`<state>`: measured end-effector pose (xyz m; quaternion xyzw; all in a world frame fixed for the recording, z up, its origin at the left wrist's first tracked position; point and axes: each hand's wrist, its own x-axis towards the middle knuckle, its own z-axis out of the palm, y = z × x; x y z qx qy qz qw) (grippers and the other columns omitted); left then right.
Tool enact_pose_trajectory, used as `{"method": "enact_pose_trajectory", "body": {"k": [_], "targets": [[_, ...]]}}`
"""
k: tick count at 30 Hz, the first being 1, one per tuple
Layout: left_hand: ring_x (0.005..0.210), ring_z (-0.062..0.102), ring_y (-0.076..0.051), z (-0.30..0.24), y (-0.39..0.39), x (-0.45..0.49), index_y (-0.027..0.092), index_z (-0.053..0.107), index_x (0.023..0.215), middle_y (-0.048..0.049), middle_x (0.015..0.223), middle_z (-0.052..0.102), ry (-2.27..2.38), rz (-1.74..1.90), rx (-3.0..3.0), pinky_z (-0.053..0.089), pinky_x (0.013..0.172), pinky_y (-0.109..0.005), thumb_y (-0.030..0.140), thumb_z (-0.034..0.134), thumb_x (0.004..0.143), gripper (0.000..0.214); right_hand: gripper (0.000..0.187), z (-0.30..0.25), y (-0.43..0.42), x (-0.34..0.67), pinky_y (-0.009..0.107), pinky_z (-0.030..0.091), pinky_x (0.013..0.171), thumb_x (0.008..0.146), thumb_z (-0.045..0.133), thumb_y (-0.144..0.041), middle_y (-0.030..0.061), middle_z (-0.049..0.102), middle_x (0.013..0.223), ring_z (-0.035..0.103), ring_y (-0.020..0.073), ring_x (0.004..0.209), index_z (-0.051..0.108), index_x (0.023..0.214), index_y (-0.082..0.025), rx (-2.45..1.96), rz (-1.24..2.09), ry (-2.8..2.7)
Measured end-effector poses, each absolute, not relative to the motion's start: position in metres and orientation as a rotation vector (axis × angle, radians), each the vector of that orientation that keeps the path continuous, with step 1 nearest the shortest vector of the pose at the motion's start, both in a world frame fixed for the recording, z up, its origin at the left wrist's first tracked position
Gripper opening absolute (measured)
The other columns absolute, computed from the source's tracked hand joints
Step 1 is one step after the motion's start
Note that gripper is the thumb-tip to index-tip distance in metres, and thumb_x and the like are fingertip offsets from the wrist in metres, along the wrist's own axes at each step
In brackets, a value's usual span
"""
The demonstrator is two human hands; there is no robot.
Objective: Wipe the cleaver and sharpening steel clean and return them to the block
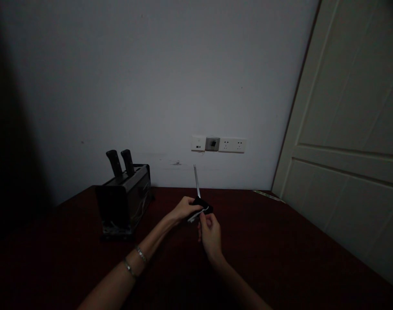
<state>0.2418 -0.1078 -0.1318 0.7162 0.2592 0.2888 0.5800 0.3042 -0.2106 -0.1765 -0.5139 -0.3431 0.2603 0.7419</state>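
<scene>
Knife point(198, 190) is out of the knife block point(127, 200), held blade-up over the bench point(280, 245), centre. Left hand point(183, 209) fingers pinch its black grip. Right hand point(211, 234) fingers curl shut on the butt end. Two handles point(114, 162) sit in the block.

Knife point(197, 187): slim, silvery blade, narrow and straight, standing nearly upright with the tip topmost and a slight lean to the left. Black handle at the bottom. Held up over the dark red table, near mid-frame. The left hand point(183, 209) is closed round the handle from the left; the right hand point(210, 234) meets the handle's lower end, grip unclear. A pale strip shows at the handle's base, too dim to identify.
</scene>
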Motion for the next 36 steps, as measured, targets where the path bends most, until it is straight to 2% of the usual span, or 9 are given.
{"method": "enact_pose_trajectory", "body": {"k": [4, 10, 16, 27, 36], "targets": [[0.048, 0.05, -0.01, -0.139, -0.104, 0.249, 0.009, 0.066, 0.062, -0.0014, 0.054, 0.06, 0.642, 0.813, 1.71, 0.035, 0.046, -0.02, 0.026, 0.065, 0.061, 0.018, 0.036, -0.175, -0.212, 0.303, 0.015, 0.03, 0.026, 0.075, 0.051, -0.053, -0.0085, 0.041, 0.046, 0.036, 0.0053, 0.032, 0.043, 0.066, -0.019, -1.141, 0.573, -0.755], [0.051, 0.053, -0.013, -0.14, -0.1, 0.251, 0.009, 0.067, 0.067, -0.0027, 0.056, 0.062, 0.652, 0.893, 1.757, 0.037, 0.048, -0.021, 0.031, 0.062, 0.066, 0.023, 0.038, -0.176, -0.21, 0.3, 0.015, 0.027, 0.025, 0.073, 0.053, -0.055, -0.0084, 0.041, 0.043, 0.034, 0.0054, 0.031, 0.042, 0.062, -0.019, -1.141, 0.577, -0.745], [0.061, 0.056, -0.014, -0.131, -0.093, 0.258, 0.01, 0.066, 0.072, -0.0029, 0.067, 0.065, 0.669, 1.016, 1.867, 0.04, 0.055, -0.021, 0.029, 0.056, 0.07, 0.021, 0.04, -0.176, -0.209, 0.298, 0.014, 0.026, 0.025, 0.072, 0.054, -0.056, -0.0086, 0.042, 0.042, 0.034, 0.0047, 0.03, 0.042, 0.062, -0.019, -1.146, 0.61, -0.704], [0.055, 0.054, -0.014, -0.094, -0.054, 0.273, 0.011, 0.06, 0.057, -0.0021, 0.054, 0.059, 0.792, 1.085, 1.991, 0.038, 0.052, -0.021, 0.026, 0.05, 0.071, 0.023, 0.041, -0.167, -0.213, 0.291, 0.014, 0.026, 0.024, 0.071, 0.054, -0.056, -0.0086, 0.04, 0.041, 0.033, 0.0039, 0.029, 0.042, 0.058, -0.018, -1.077, 0.644, -0.694], [0.055, 0.053, -0.014, -0.06, -0.014, 0.275, 0.013, 0.058, 0.049, 0.0022, 0.044, 0.051, 0.918, 1.207, 1.939, 0.035, 0.051, -0.02, 0.025, 0.058, 0.064, 0.019, 0.045, -0.161, -0.211, 0.283, 0.014, 0.025, 0.022, 0.067, 0.055, -0.061, -0.0081, 0.041, 0.04, 0.033, 0.004, 0.028, 0.042, 0.057, -0.019, -1.071, 0.712, -0.654]]}}
